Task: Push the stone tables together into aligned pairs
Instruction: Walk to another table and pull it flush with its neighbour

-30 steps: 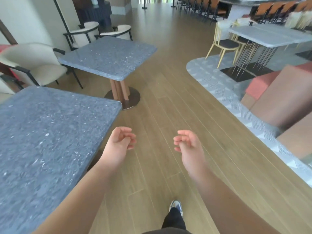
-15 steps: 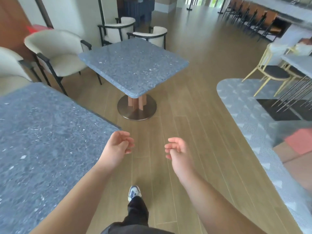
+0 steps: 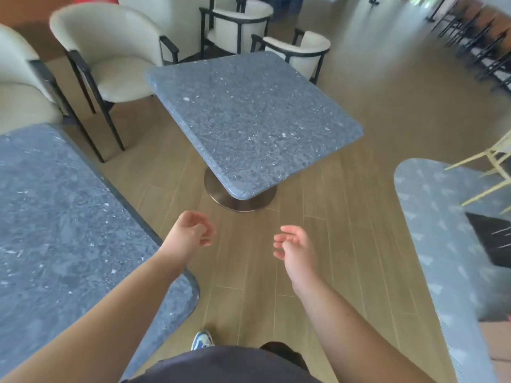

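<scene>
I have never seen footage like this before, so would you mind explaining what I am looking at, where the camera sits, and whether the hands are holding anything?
There is no machine here: a person wears one wide-angle camera on the head, looking forward and down, so the arms reach in from the bottom edge. The left hand and right hand hang over the wooden floor with loosely curled fingers, holding nothing and touching nothing. Ahead stands a stone table on a round metal base; a second stone table lies at the left. The two are apart, with floor between them. Cream armchairs stand behind them, and a shoe shows below. Nothing can be seen on either tabletop.
</scene>
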{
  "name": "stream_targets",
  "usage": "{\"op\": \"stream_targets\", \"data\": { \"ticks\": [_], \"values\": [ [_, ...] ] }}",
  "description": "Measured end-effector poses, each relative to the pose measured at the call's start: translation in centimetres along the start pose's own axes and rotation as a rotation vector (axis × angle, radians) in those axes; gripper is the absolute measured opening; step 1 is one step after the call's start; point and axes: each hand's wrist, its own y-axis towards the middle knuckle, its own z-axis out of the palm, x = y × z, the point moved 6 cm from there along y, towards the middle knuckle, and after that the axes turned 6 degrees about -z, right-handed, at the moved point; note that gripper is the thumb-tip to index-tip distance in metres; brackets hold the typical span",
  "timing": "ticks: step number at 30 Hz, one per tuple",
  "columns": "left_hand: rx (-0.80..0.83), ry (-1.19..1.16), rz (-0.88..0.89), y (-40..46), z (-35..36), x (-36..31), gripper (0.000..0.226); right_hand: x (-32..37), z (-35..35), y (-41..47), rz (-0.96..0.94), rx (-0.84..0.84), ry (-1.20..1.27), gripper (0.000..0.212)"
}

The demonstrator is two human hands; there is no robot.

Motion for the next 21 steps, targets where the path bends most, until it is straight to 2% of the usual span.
{"op": "stream_targets", "data": {
  "ticks": [7, 10, 13, 15, 17, 19, 21],
  "values": [
    [-0.072, -0.184, -0.322, 10.0, 2.4, 4.4, 0.019, -4.5, 4.9, 14.5, 0.241, 0.093, -0.047, 0.037],
    [-0.151, -0.285, -0.422, 14.0, 3.7, 6.5, 0.027, -7.6, 7.8, 20.6, 0.388, 0.159, -0.048, 0.035],
    [-0.222, -0.404, -0.495, 18.6, 5.3, 7.5, 0.03, -10.9, 10.0, 25.7, 0.563, 0.296, -0.08, 0.028],
    [-0.235, -0.417, -0.543, 21.4, 6.6, 7.4, 0.027, -12.2, 11.1, 27.9, 0.726, 0.343, 0.023, 0.021],
    [-0.236, -0.414, -0.582, 24.2, 8.1, 7.0, 0.027, -12.3, 12.4, 29.9, 0.832, 0.354, 0.238, 0.015],
    [-0.23, -0.384, -0.589, 27.0, 9.7, 6.2, 0.031, -11.6, 14.3, 31.6, 0.862, 0.386, 0.425, 0.025],
    [-0.172, -0.356, -0.582, 29.6, 11.5, 5.3, 0.018, -11.3, 15.8, 32.6, 0.891, 0.359, 0.552, 0.04]
  ]
}}
